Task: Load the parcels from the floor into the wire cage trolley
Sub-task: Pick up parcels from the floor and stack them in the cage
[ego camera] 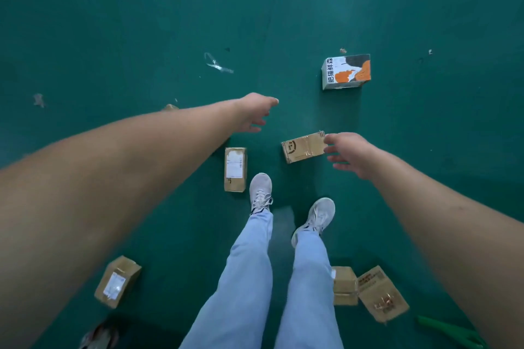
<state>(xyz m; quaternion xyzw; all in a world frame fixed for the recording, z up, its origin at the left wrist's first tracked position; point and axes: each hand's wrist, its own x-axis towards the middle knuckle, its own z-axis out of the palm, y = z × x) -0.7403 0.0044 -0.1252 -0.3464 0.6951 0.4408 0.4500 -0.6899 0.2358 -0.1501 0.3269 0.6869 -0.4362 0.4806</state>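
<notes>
Several parcels lie on the green floor. A small brown taped box (303,148) sits just ahead of my feet, and my right hand (350,154) hovers at its right end with fingers spread, holding nothing. My left hand (253,112) reaches out above the floor, open and empty, up and left of that box. A narrow brown box with a white label (235,169) lies beside my left shoe. A white and orange printed carton (346,71) stands farther ahead. The wire cage trolley is not in view.
Behind my feet lie a labelled brown box (117,281) at the left and two brown parcels (344,285) (382,293) at the right. Plastic scraps (217,64) litter the floor ahead. A green object (450,331) lies bottom right.
</notes>
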